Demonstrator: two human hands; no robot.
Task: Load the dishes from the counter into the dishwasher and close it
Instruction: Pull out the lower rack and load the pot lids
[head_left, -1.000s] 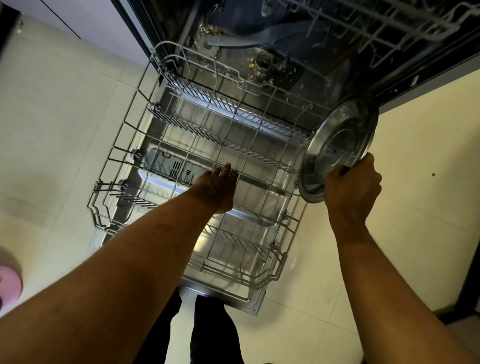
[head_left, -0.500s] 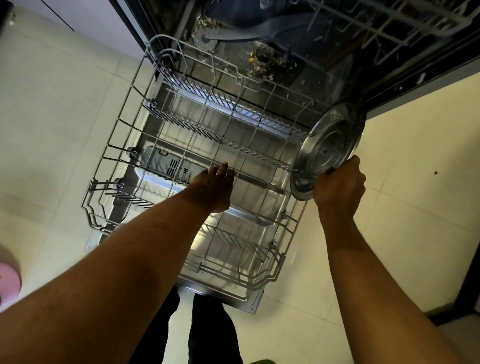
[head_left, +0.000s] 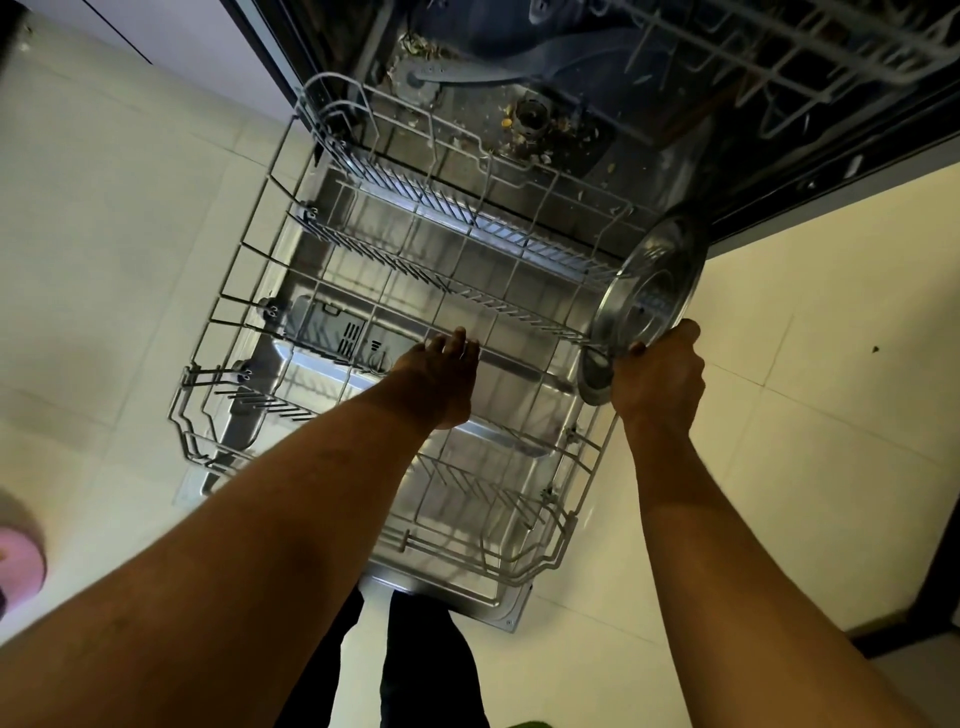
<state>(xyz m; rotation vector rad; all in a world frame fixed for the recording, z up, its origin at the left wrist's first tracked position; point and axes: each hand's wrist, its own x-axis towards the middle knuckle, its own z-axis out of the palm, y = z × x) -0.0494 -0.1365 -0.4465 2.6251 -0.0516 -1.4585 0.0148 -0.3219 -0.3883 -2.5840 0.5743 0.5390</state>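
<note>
- Pale cream tiled floor (head_left: 779, 441) surrounds an open dishwasher (head_left: 644, 171); its steel-lined door (head_left: 488, 597) lies flat, pointing near.
- The grey wire lower rack (head_left: 249, 291) is pulled out over the door; an upper rack (head_left: 779, 57) shows at far right.
- Food scraps lie around the filter (head_left: 531, 115) on the tub floor.
- A pink object (head_left: 21, 561) sits at the left edge.
- Marks on the detergent dispenser (head_left: 337, 327) are too small to read.
- The steel plate (head_left: 649, 296) stands on edge at the rack's right side, its hollow face turned left, its edge running near to far.
- The right hand (head_left: 660, 374) clasps the plate's near rim.
- The left hand (head_left: 441, 379) reaches into mid-rack with its fingers extended, holding nothing.
</note>
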